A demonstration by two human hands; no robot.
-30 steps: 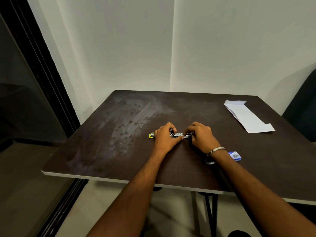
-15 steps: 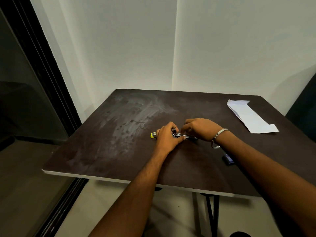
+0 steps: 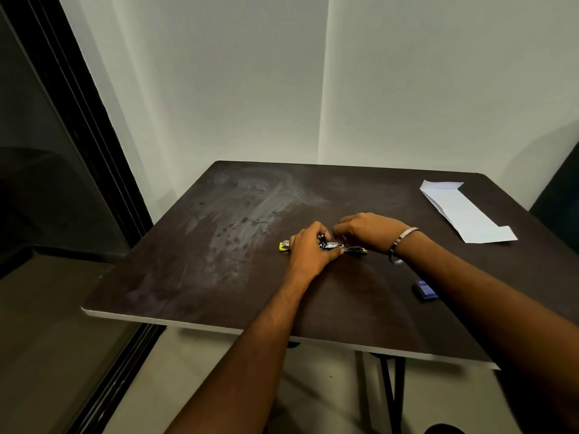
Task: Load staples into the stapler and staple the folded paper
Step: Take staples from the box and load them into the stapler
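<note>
A small stapler (image 3: pixel 333 245) with a yellow end lies opened out flat in the middle of the dark table (image 3: pixel 219 261), its metal channel showing. My left hand (image 3: pixel 308 250) grips its body, thumb pressed along the channel. My right hand (image 3: pixel 366 228) hovers just behind the channel, fingers curled and pinched together over it; whether staples are in the pinch cannot be made out. The folded white paper (image 3: pixel 463 213) lies at the far right of the table. A small blue staple box (image 3: pixel 424 289) sits near my right forearm.
The table stands in a corner with white walls behind it. A dark glass door frame (image 3: pixel 78 120) runs along the left. A dark chair back (image 3: pixel 560 183) shows at the right edge. The table's front edge (image 3: pixel 188 324) is close to me.
My right hand has moved from the stapler's right end to above and behind its channel. The staple box, half covered by my arm before, now shows. My left hand stays put.
</note>
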